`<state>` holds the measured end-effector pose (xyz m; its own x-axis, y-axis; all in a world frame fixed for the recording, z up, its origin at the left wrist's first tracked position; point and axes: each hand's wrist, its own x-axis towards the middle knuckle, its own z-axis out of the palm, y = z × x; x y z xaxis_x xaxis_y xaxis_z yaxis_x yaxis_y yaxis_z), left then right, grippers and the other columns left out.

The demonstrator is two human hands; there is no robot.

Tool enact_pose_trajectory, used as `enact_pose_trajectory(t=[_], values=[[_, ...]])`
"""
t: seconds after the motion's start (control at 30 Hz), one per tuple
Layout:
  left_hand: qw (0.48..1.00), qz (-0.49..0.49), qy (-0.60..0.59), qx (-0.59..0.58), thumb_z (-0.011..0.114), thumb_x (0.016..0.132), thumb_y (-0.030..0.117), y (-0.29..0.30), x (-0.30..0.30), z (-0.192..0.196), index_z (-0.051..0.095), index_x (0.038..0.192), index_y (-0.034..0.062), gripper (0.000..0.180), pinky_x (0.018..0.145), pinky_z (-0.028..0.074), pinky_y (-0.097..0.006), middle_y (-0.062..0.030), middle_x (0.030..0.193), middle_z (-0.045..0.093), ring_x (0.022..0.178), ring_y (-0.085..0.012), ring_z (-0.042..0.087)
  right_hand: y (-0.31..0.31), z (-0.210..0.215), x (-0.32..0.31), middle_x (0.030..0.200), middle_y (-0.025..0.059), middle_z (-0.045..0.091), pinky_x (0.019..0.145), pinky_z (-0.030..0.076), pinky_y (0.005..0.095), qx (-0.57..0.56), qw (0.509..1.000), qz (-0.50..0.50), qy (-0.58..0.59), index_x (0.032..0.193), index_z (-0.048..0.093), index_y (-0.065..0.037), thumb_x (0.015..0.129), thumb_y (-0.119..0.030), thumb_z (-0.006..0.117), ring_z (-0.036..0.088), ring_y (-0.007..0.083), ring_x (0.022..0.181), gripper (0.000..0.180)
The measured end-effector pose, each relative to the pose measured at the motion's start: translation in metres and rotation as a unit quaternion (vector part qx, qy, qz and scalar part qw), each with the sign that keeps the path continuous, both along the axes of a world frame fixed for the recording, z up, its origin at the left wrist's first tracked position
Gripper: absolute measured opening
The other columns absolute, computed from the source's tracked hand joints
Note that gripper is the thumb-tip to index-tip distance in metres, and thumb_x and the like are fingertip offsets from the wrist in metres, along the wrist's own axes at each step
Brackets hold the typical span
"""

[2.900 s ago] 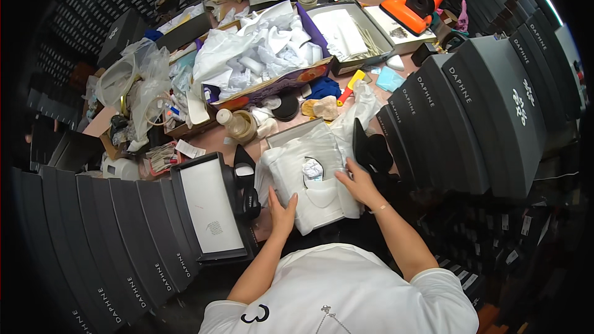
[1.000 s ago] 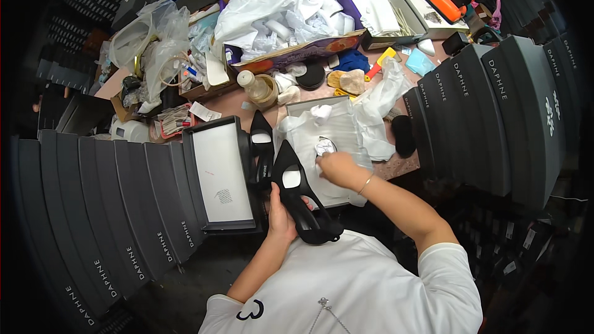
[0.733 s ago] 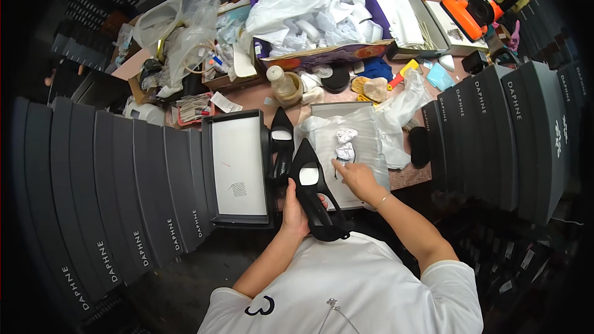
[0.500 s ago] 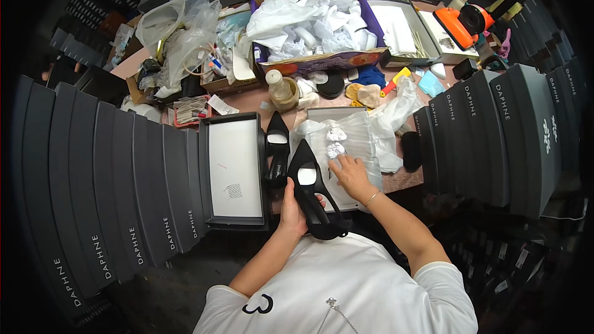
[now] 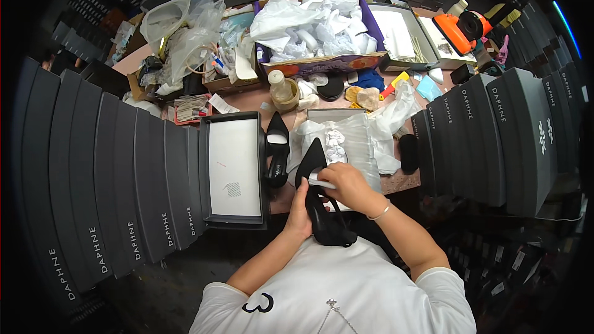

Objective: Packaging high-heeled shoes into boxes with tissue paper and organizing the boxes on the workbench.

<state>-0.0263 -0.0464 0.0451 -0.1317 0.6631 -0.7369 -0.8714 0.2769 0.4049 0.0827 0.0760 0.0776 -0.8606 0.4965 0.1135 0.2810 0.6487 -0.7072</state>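
Note:
My left hand [image 5: 301, 218] grips a black pointed high-heel shoe [image 5: 322, 210] from below, its toe aimed away from me. My right hand [image 5: 346, 187] rests on the shoe's opening and pinches a wad of white tissue paper [image 5: 320, 180] there. Just beyond lies an open shoe box lined with white tissue [image 5: 356, 142], with a crumpled paper wad [image 5: 335, 146] in it. A second black shoe [image 5: 276, 150] lies on the table to the left of that box.
An open black box lid [image 5: 234, 170] lies left of the second shoe. Rows of black shoe boxes stand at left [image 5: 105, 179] and right [image 5: 495, 136]. Farther back are a bin of crumpled white paper [image 5: 315, 25], plastic bags [image 5: 176, 31], a tape roll [image 5: 286, 94] and an orange tool [image 5: 461, 28].
The black shoe came out of the lined box into my left hand near my chest. My right hand took a paper wad from the box and brought it to the shoe's opening.

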Motion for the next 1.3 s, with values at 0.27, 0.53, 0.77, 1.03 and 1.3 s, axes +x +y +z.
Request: enact_pose_trajectory(t=[0.27, 0.53, 0.77, 1.03, 1.3], values=[[0.994, 0.065, -0.09, 0.013, 0.064, 0.088, 0.038, -0.01, 0.006, -0.004, 0.052, 0.11, 0.0092, 0.038, 0.066, 0.051, -0.033, -0.0049, 0.088, 0.058, 0.077, -0.0156, 0.059, -0.018, -0.016, -0.028, 0.095, 0.0093, 0.055, 0.074, 0.048, 0.04, 0.053, 0.989, -0.015, -0.137, 0.096, 0.055, -0.008, 0.075, -0.009, 0.061, 0.058, 0.0293, 0.089, 0.022], [0.998, 0.056, -0.002, -0.018, 0.058, 0.092, 0.041, -0.008, 0.027, 0.012, 0.051, 0.106, 0.0103, 0.034, 0.065, 0.052, -0.031, -0.0063, 0.079, 0.055, 0.07, -0.0168, 0.058, -0.009, -0.073, -0.056, 0.139, 0.0181, 0.04, 0.104, 0.033, 0.047, 0.114, 0.988, -0.087, -0.059, 0.135, 0.047, -0.016, 0.071, -0.003, 0.062, 0.042, 0.0357, 0.125, 0.067], [0.999, 0.037, 0.007, -0.018, 0.054, 0.093, 0.049, 0.001, 0.03, 0.015, 0.052, 0.097, 0.007, 0.043, 0.065, 0.051, -0.031, -0.0067, 0.076, 0.055, 0.071, -0.0176, 0.058, 0.008, -0.044, -0.039, 0.145, 0.0253, 0.029, 0.108, 0.029, 0.0512, 0.067, 0.983, -0.094, -0.143, 0.145, 0.032, -0.014, 0.065, 0.003, 0.062, 0.033, 0.0437, 0.132, 0.087], [0.995, 0.064, -0.07, -0.028, 0.055, 0.087, 0.062, -0.005, 0.007, 0.002, 0.053, 0.085, 0.0062, 0.056, 0.067, 0.051, -0.03, -0.0084, 0.072, 0.055, 0.07, -0.0204, 0.058, 0.105, -0.097, -0.021, 0.118, 0.0237, 0.056, 0.081, 0.05, 0.0451, -0.106, 0.966, -0.094, -0.216, 0.126, 0.05, -0.003, 0.074, -0.022, 0.071, 0.061, 0.0407, 0.096, 0.059], [0.985, 0.101, -0.134, -0.025, 0.055, 0.085, 0.065, -0.002, -0.002, -0.001, 0.055, 0.088, 0.002, 0.063, 0.072, 0.055, -0.034, -0.0134, 0.077, 0.06, 0.072, -0.0237, 0.062, 0.073, -0.071, -0.008, 0.104, 0.0164, 0.06, 0.069, 0.051, 0.0373, -0.046, 0.977, -0.205, -0.045, 0.112, 0.061, -0.003, 0.079, -0.014, 0.065, 0.065, 0.0282, 0.078, 0.035]])
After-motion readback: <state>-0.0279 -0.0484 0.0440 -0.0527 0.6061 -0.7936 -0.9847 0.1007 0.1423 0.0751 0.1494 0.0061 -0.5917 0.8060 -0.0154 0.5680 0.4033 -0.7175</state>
